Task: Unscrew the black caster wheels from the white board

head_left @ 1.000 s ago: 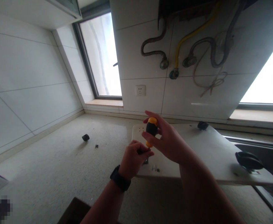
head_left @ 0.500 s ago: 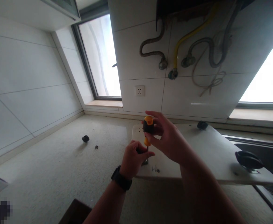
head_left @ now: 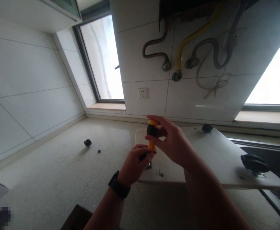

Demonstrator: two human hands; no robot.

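Observation:
My right hand (head_left: 170,135) is closed around the yellow-and-black handle of a screwdriver (head_left: 151,128), which stands upright with its shaft pointing down. My left hand (head_left: 136,161) is closed around a black caster (head_left: 143,157), mostly hidden by the fingers. Its thumb and fingertips meet at the screwdriver's shaft, just under the handle. A bit of the metal plate (head_left: 149,165) shows below the thumb, on the white board (head_left: 172,171). The screwdriver's tip is hidden.
Two more black casters, a near one (head_left: 254,164) and a far one (head_left: 207,128), stand on the board's right part. A loose caster (head_left: 87,142) and small screws (head_left: 99,151) lie on the speckled counter (head_left: 65,169). The board reaches over the sink (head_left: 271,155) at right.
My left thumb has drawn in against the shaft, and the left wrist has shifted slightly left. My right fingers have shifted a little around the screwdriver handle.

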